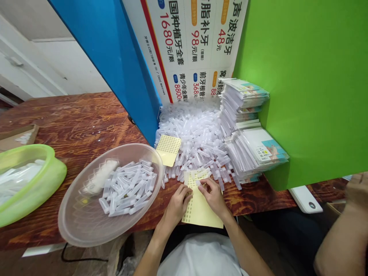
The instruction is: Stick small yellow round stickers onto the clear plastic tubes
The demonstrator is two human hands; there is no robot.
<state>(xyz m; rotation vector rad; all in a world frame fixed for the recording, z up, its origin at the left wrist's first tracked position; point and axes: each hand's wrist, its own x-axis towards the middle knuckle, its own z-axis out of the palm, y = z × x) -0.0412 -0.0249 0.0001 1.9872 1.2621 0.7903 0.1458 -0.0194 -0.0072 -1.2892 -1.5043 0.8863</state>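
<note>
In the head view we see a glossy, dark-grained wooden tabletop. At the middle of its near edge lies a flat, pale yellow sticker sheet, hanging partly over the edge. The left hand rests on the sheet's left side with its fingers curled down. We cannot tell whether they grip it. The right hand has its fingers pinched on a small clear plastic tube at the sheet's top.

We count two sticker sheets. The second sheet leans on a loose heap of tubes toward the far edge, too many to count.

There are two bowls. A round, clear bowl left of the hands holds more tubes, and a green bowl sits at the left edge.

Right of the heap are two leaning stacks of printed packets.
</note>
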